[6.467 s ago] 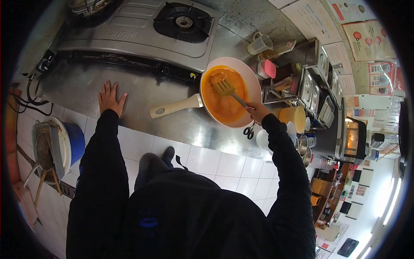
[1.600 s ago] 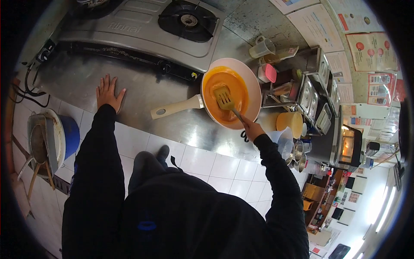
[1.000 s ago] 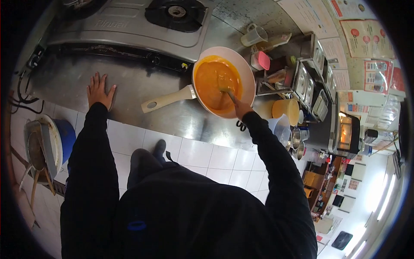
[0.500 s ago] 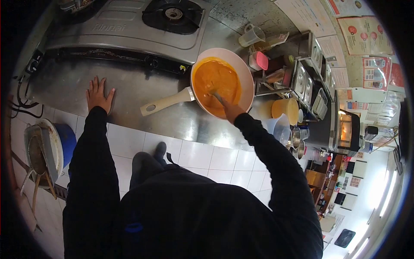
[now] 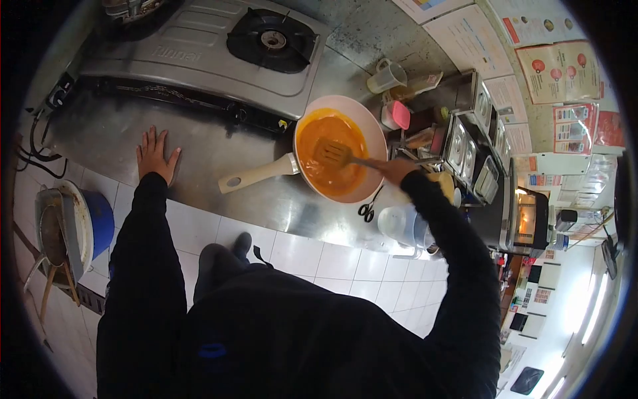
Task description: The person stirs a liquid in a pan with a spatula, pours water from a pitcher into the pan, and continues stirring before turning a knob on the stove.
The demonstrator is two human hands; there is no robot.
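Sauce [image 5: 319,181] sits in the pan [image 5: 376,133] near the front edge of the tabletop [image 5: 286,216]. In my head view, the right hand [image 5: 399,171] grips the spatula [image 5: 333,153]; the left hand [image 5: 155,158] lies flat, fingers spread, off the handle [image 5: 259,174]. Unheld, the pan could swivel under a hard push, slopping sauce over.

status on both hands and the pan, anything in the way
Right hand gripping slotted brown spatula, over orange sauce in round pink-lined pan. Left hand flat on steel counter. Nothing visibly blocking.

"Rinnai" is marked on the stove [image 5: 256,83]; print on the wall sheets [image 5: 468,41] is too small to read.
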